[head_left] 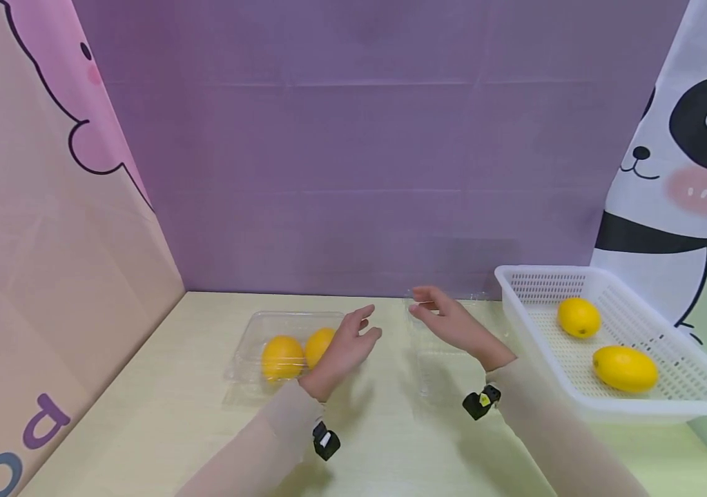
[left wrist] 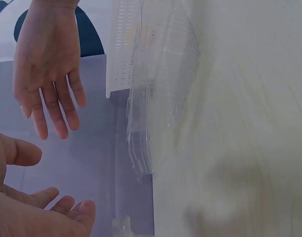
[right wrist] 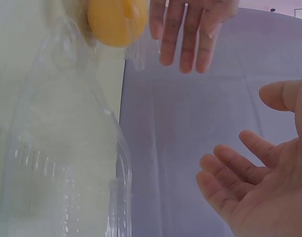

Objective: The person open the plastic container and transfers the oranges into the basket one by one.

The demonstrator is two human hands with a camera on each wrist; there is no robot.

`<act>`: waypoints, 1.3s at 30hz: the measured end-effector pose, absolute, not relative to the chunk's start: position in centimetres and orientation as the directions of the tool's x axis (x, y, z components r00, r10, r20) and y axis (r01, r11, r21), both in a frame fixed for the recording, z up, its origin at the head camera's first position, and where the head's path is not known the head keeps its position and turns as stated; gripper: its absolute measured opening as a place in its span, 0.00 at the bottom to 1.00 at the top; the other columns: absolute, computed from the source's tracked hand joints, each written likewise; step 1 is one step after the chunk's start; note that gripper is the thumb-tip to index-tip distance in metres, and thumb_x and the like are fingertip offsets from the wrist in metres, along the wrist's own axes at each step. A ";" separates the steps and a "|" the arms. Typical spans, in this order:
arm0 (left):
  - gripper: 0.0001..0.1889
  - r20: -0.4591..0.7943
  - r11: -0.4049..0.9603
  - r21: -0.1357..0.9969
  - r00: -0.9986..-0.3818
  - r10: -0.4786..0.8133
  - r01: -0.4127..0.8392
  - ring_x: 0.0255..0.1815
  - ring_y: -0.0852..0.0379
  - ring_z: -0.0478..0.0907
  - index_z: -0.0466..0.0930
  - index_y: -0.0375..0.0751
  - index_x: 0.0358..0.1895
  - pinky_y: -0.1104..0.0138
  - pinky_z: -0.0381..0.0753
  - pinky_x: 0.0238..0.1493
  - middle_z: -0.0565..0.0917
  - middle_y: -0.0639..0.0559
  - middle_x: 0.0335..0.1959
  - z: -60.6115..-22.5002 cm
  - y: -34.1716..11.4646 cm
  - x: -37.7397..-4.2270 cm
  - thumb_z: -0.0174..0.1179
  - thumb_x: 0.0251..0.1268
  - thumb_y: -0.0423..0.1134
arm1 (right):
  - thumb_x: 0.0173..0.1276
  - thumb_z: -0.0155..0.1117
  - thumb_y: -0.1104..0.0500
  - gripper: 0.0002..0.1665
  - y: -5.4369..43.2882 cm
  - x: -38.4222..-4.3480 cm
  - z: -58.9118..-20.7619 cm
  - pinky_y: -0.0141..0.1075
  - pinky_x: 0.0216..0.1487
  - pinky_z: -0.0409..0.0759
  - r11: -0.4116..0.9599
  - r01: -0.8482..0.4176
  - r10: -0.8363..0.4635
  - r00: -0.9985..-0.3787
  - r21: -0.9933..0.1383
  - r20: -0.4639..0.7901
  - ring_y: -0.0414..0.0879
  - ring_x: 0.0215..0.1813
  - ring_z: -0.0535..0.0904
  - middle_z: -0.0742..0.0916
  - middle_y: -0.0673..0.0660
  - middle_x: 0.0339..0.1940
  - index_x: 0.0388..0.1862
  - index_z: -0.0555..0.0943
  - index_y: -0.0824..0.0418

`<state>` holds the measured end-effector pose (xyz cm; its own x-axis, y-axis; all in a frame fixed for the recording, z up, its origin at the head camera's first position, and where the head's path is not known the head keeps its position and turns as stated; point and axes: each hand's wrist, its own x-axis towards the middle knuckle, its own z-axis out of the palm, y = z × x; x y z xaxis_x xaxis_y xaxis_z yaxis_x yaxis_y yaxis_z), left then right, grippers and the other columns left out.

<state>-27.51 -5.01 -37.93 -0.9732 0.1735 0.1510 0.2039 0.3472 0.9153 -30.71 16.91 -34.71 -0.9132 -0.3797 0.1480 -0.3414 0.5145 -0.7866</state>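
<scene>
Both hands up over the table [head_left: 161,428], holding nothing. Left hand [head_left: 344,351], centre of the head view, fingers loosely extended, thumb apart, palm turned toward the other hand. Right hand [head_left: 456,328], right of centre, same pose mirrored, clear gap between the two. Wrist views agree: fingers spread, nothing pinched

Nearest the left hand, left of centre: closed-looking clear box [head_left: 250,338] with two yellow fruits in it, first fruit [head_left: 283,357] and second fruit [head_left: 319,343], side by side. Forearm and hand overlap the box's right edge in the head view; can't tell how its lid is fastened

Under and behind the right hand, right of centre: clear container [head_left: 424,379], see-through, edges faint, hand apart from it in the right wrist view

Far right of frame: white basket [head_left: 658,408], perforated, holding upper lemon [head_left: 579,317] and lower lemon [head_left: 625,368], apart from each other

Black wrist devices, left one [head_left: 326,442] and right one [head_left: 481,402], over light sleeves. Purple backdrop [head_left: 353,152] fills upper centre, panda print [head_left: 695,200] upper right
</scene>
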 end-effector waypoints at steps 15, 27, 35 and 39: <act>0.29 0.161 0.360 0.912 -0.979 0.127 0.197 0.72 0.38 0.64 0.61 0.34 0.75 0.49 0.66 0.70 0.63 0.36 0.73 -37.4 -7.7 -26.9 0.51 0.76 0.39 | 0.77 0.57 0.46 0.33 14.2 -30.3 -36.8 0.55 0.65 0.72 0.488 -0.311 -0.412 -0.906 -0.816 0.099 0.55 0.68 0.72 0.74 0.60 0.70 0.74 0.66 0.58; 0.28 0.166 0.373 0.909 -0.982 0.088 0.187 0.72 0.39 0.63 0.63 0.36 0.75 0.48 0.64 0.71 0.63 0.38 0.73 -37.5 -9.5 -26.1 0.52 0.75 0.38 | 0.76 0.59 0.46 0.33 11.5 -29.6 -37.7 0.54 0.65 0.72 0.461 -0.267 -0.409 -0.910 -0.847 0.064 0.51 0.68 0.72 0.75 0.56 0.70 0.75 0.67 0.53; 0.29 0.182 0.382 0.903 -0.981 0.070 0.194 0.73 0.38 0.62 0.61 0.35 0.76 0.47 0.64 0.71 0.61 0.36 0.74 -37.5 -11.4 -25.4 0.53 0.75 0.38 | 0.75 0.59 0.45 0.35 9.9 -29.1 -38.4 0.54 0.65 0.72 0.442 -0.270 -0.414 -0.907 -0.856 0.073 0.53 0.68 0.72 0.74 0.57 0.70 0.76 0.66 0.55; 0.29 0.201 0.375 0.904 -0.978 0.056 0.207 0.73 0.37 0.61 0.61 0.34 0.75 0.47 0.64 0.71 0.62 0.35 0.73 -37.6 -12.5 -25.3 0.53 0.74 0.37 | 0.75 0.60 0.46 0.35 9.4 -29.0 -38.7 0.55 0.66 0.72 0.441 -0.268 -0.410 -0.909 -0.856 0.073 0.55 0.69 0.71 0.74 0.58 0.70 0.75 0.66 0.57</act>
<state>-25.29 -12.48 -37.61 -0.9781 0.0564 0.2005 0.2069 0.3748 0.9037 -29.01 9.37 -38.74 -0.9090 -0.4104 0.0729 -0.2680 0.4415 -0.8563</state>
